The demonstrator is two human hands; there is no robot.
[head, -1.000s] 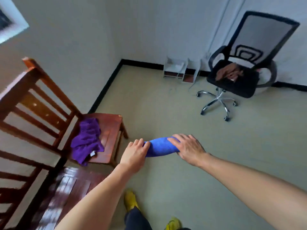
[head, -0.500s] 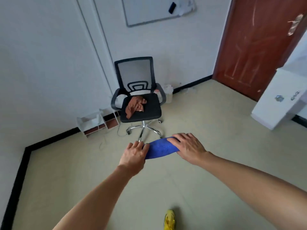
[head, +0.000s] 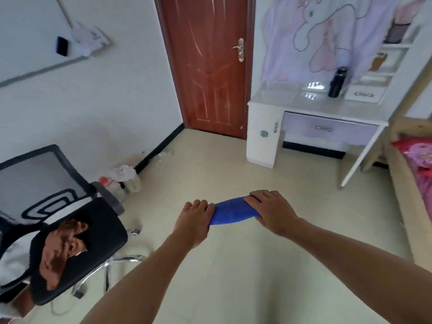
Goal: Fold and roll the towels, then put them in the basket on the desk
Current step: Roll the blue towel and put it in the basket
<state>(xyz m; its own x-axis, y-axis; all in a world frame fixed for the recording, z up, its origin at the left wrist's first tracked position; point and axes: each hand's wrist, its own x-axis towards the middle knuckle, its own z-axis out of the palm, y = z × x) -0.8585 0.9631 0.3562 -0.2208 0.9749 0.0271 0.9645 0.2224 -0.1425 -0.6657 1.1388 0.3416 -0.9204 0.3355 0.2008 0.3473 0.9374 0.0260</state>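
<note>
Rolled blue towel (head: pixel 232 212) held in the air above the floor (head: pixel 233 265), gripped at its ends by the left hand (head: pixel 194 222) and right hand (head: pixel 271 210), fingers curled over it. A brown cloth (head: pixel 63 251) lies on the office chair (head: pixel 98 230) at left. A white desk (head: pixel 304 106) carrying a dark bottle (head: pixel 336 83) stands beyond, beside the door (head: pixel 205 66).

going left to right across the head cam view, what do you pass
brown cloth → bin with a plastic bag → left hand → rolled blue towel → right hand → black bottle → bed
</note>
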